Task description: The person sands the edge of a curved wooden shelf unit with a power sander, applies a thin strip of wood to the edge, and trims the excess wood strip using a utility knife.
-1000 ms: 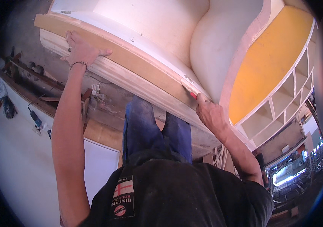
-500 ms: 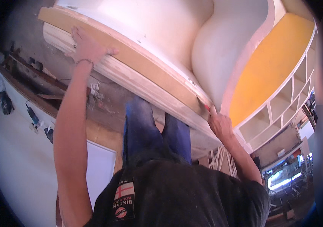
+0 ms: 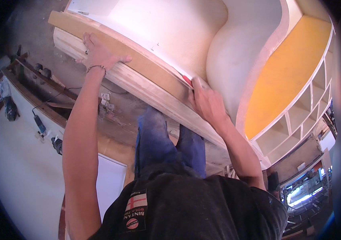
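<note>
My left hand lies with fingers spread over a long tan board along the edge of a curved white furniture piece. A pale layered wooden edge runs just below that board. My right hand is closed round a red-handled tool, whose thin end points up-left along the seam between the board and the white surface; its exact tip is hard to make out.
A yellow curved panel with white compartments stands at the right. To the left are a dark wooden frame, a power tool with a cord, and a white panel. My legs are below the furniture.
My right hand went right along the seam, then back up and left with the red-handled tool. My left hand stays spread on the board; the whole view has shifted slightly.
</note>
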